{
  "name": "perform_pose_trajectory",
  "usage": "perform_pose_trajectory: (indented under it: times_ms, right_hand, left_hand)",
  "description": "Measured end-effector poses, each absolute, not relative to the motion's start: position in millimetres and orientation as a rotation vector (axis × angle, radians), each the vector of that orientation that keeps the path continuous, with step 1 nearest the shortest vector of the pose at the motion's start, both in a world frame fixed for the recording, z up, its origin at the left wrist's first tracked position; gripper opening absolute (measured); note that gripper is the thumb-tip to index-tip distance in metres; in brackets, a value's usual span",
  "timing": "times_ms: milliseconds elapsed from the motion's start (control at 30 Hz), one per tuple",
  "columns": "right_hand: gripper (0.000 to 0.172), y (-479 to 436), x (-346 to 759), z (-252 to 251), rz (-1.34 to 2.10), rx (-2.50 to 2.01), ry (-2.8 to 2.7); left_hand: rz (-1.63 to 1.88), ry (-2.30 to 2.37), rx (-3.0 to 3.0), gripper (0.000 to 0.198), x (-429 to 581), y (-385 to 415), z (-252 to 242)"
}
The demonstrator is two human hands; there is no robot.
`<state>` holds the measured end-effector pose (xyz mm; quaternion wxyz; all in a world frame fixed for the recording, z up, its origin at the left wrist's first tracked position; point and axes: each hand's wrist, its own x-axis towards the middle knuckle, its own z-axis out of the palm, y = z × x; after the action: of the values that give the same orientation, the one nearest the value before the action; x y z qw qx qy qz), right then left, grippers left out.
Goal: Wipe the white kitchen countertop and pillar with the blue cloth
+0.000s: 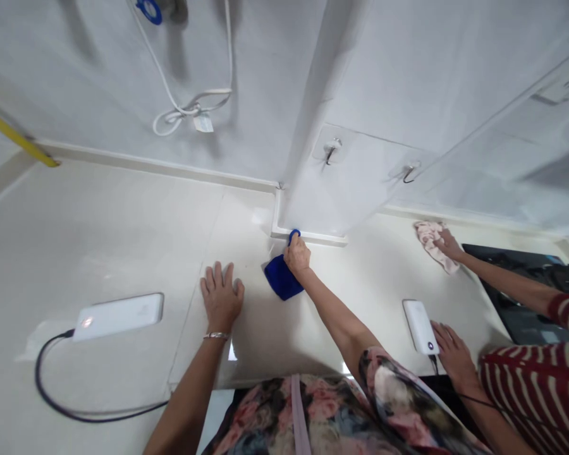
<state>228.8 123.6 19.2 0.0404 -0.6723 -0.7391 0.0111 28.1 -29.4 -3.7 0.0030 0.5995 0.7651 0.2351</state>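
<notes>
Pale grey-white glossy walls (256, 82) meet a shiny cream-coloured surface (137, 221) along a raised edge, and a boxed-out wall section juts forward near the middle. Just in front of that section, a deep blue fabric cloth (281, 278) lies on the surface beneath the person's right hand (298, 254). This hand's grip is clamped on the cloth: the fingers are curled, with one bunched blue bit poking out beyond them and the wider part spread below. To its left, the left hand (221, 296) rests palm down, its grip empty and the fingers apart; a silver metal bracelet (217, 335) circles the wrist.

Farther left lies a white rectangular device (121, 316), a thin black cable (38, 373) looping from its end. On the right, a co-worker in a red-and-white striped top (540, 385) presses a pale pink crumpled cloth (431, 240) with one hand (448, 244), near a black glossy panel (512, 284). The co-worker's other hand (455, 354) is beside a second white device (418, 322).
</notes>
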Motion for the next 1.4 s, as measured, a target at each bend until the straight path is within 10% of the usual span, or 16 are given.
perform_pose_trajectory:
  times_ms: [1033,1400]
  right_hand:
    - [0.053,109.8,220.2,53.0,-0.203,-1.781,-1.953]
    - [0.035,61.6,322.7,57.8,0.201,-1.905,-1.930]
  left_hand:
    - [0.747,2.403,1.817,0.057,27.1,-30.2,-6.7]
    - [0.767,2.366,1.821,0.056,22.4,-32.7,-8.2]
